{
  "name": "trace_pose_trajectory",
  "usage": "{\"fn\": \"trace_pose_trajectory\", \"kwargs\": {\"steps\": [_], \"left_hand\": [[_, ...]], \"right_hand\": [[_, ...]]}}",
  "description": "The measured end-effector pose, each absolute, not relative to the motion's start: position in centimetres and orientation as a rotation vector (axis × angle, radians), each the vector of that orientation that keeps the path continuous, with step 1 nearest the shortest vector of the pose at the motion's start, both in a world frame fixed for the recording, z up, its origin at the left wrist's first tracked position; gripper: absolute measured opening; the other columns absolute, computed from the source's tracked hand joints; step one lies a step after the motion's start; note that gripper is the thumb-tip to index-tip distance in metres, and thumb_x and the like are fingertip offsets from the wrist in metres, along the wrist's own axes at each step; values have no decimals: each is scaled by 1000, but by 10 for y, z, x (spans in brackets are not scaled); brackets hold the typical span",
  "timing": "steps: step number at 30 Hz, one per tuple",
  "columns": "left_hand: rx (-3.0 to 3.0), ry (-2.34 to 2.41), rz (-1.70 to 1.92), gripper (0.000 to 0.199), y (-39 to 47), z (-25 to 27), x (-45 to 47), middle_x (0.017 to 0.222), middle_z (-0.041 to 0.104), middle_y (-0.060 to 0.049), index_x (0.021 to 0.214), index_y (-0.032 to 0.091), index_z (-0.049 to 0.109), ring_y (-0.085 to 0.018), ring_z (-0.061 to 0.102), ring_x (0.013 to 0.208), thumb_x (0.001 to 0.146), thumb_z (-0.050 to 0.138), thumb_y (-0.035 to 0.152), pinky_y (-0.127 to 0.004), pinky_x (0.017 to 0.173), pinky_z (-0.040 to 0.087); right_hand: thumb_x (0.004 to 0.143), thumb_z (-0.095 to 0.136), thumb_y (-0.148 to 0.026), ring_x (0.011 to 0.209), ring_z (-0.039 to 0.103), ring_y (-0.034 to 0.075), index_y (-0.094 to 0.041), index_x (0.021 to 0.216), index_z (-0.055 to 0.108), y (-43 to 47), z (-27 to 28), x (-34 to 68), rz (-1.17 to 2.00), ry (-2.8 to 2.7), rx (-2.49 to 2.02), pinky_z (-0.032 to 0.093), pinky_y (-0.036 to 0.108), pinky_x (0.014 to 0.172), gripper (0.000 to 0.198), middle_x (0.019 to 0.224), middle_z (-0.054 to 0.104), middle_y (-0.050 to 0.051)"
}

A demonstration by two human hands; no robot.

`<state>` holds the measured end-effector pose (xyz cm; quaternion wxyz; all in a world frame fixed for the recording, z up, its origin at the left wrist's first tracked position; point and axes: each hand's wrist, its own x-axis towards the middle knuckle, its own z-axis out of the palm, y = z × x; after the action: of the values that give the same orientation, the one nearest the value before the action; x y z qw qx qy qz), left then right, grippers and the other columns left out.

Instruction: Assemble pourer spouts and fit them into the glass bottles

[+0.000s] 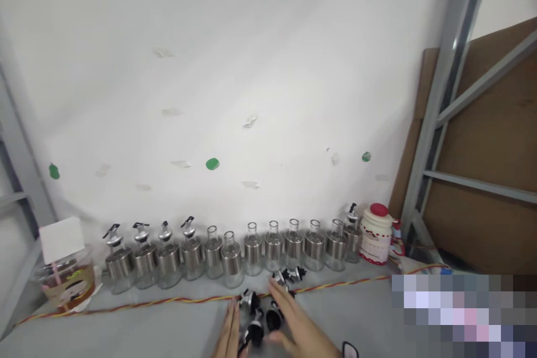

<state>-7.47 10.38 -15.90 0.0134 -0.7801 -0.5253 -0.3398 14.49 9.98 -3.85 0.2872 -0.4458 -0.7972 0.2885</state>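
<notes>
Apparently, the step in hand is gathering: both hands are flanking a loose cluster of pour spouts (257, 332) on the grey table (138, 333). Taking that cluster as the clock's centre and the white wall (293, 95) as twelve, the left hand (229, 331) is resting on edge near eight, fingers lying straight and together. At four, the right hand (296, 319) is pointing inward, fingers extended, thumb parted. Neither is visibly grasping anything; whether either is touching a spout, I cannot tell. A twisted cord (165, 302) is running from nine to nearly three, and open bottles (294, 247) are standing between ten and two. To my mind, the next move is calling for curving palms and even inward pressure, since stray spouts could be rolling away toward one.
</notes>
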Motion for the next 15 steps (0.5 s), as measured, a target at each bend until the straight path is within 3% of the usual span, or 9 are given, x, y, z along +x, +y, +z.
{"fn": "trace_pose_trajectory", "kwargs": {"steps": [3, 5, 7, 11, 15], "left_hand": [[-2343, -1564, -1056, 73, 107, -164, -76, 138, 38, -12, 139, 22, -2, -25, 29, 128, 84, 45, 15, -41, 99, 38], [-2319, -1522, -1007, 80, 107, -163, -75, 136, 40, -14, 138, 22, -4, -29, 29, 128, 82, 51, 21, -44, 97, 39], [-2299, -1510, -941, 78, 105, -161, -74, 134, 44, -14, 139, 21, 6, -30, 31, 127, 79, 55, 24, -44, 96, 40], [-2199, -1627, -771, 59, 97, -151, -71, 129, 49, -16, 130, 17, 41, -32, 39, 122, 76, 57, 37, -46, 95, 39], [-2034, -1813, -619, 67, 95, -124, -73, 131, 42, -24, 123, 8, 50, -40, 38, 120, 73, 53, 52, -57, 91, 36]], "right_hand": [[86, 43, -29, 117, 44, 21, -21, 126, 45, 106, -38, 162, 547, -1907, -1225, 33, 37, 100, 40, 124, 51, 11], [89, 38, -28, 101, 55, 20, -22, 116, 54, 106, -43, 172, 473, -1840, -1255, 41, 35, 91, 33, 104, 60, 9], [89, 38, -26, 94, 57, 19, -23, 114, 56, 104, -47, 174, 473, -1856, -1261, 44, 32, 86, 31, 97, 61, 8], [86, 44, -25, 101, 56, 22, -27, 122, 50, 101, -44, 148, 486, -2054, -1290, 42, 33, 88, 37, 109, 61, 9], [75, 60, -24, 85, 63, 30, -26, 109, 61, 107, -33, 117, 512, -2127, -1415, 46, 40, 75, 34, 93, 69, 12]]}}
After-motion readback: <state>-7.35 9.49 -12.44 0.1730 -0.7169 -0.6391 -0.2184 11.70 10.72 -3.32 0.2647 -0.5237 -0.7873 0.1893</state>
